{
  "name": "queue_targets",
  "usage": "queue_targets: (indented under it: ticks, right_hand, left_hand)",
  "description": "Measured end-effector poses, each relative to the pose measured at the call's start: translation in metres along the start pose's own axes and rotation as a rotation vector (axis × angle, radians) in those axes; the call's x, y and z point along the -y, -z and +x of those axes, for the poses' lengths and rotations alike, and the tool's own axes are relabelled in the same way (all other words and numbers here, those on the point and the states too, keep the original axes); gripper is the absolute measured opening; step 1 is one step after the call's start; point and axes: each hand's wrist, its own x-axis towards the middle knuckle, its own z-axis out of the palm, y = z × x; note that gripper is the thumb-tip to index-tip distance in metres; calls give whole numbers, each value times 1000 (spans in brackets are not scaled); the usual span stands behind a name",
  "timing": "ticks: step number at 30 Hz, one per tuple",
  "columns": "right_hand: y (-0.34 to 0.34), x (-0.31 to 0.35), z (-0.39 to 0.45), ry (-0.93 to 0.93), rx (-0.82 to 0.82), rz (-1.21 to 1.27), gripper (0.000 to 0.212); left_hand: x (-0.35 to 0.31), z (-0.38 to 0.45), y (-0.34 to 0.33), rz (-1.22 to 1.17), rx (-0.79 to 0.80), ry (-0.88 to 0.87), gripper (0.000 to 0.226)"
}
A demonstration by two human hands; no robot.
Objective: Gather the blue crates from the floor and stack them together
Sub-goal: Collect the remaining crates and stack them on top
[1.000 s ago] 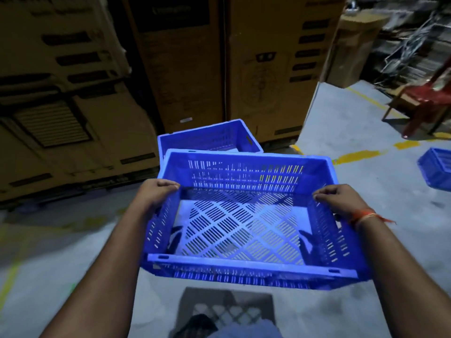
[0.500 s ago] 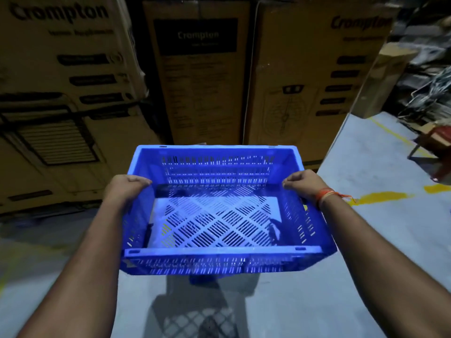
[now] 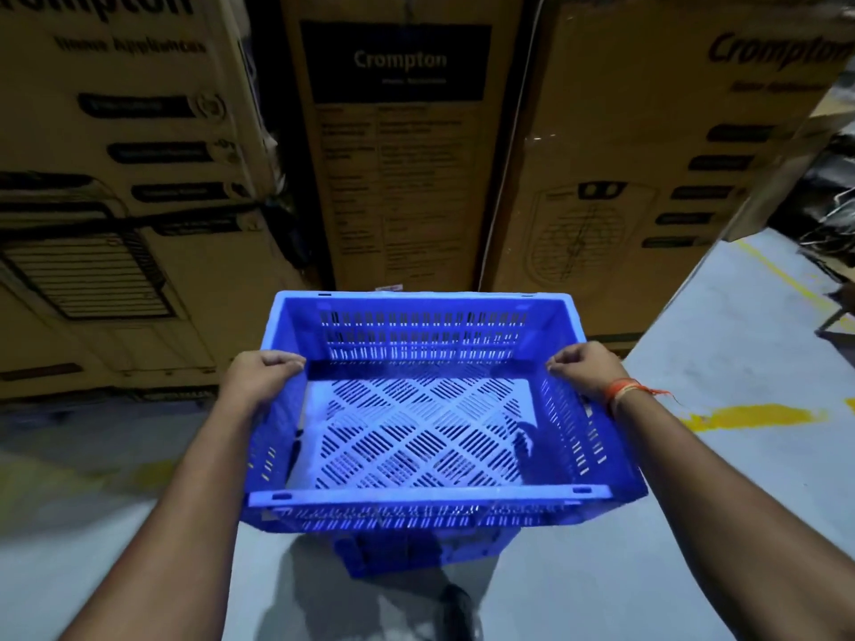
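Blue crate (image 3: pixel 416 409) between hands — left grip (image 3: pixel 259 377), right grip (image 3: pixel 585 370) clamped on side rims.

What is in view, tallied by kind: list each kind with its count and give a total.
Blue crates: 2, the held crate and the lower crate partly hidden under it
Cardboard boxes: 3, left box, middle box, right box
Hands: 2, left hand, right hand
Total: 7

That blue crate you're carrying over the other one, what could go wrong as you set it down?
The carried crate hides nearly all of the lower crate, so lining up the rims is partly blind; it could land crooked and tip. The left hand and right hand curl over the side rims, so fingers might get pinched if it nests. The cardboard boxes stand close behind and could catch the far edge.
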Motion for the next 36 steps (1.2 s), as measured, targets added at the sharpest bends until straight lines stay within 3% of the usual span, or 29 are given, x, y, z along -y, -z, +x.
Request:
queue_targets:
  ticks: [8, 11, 17, 23, 36]
  right_hand:
    - [-3, 14, 81, 22, 49, 29, 11]
    - [-9, 14, 99, 43, 50, 8, 13]
    - [-21, 11, 111, 29, 51, -9, 14]
    - [-23, 14, 129, 22, 64, -41, 14]
    - [-26, 6, 126, 116, 35, -239, 11]
  left_hand:
    - [-9, 44, -32, 31, -91, 44, 7]
    - [-6, 55, -41, 190, -135, 63, 7]
    - [-8, 64, -43, 417, -175, 129, 9]
    - [-27, 63, -45, 495, -138, 146, 8]
    - [-31, 49, -52, 571, -217, 162, 15]
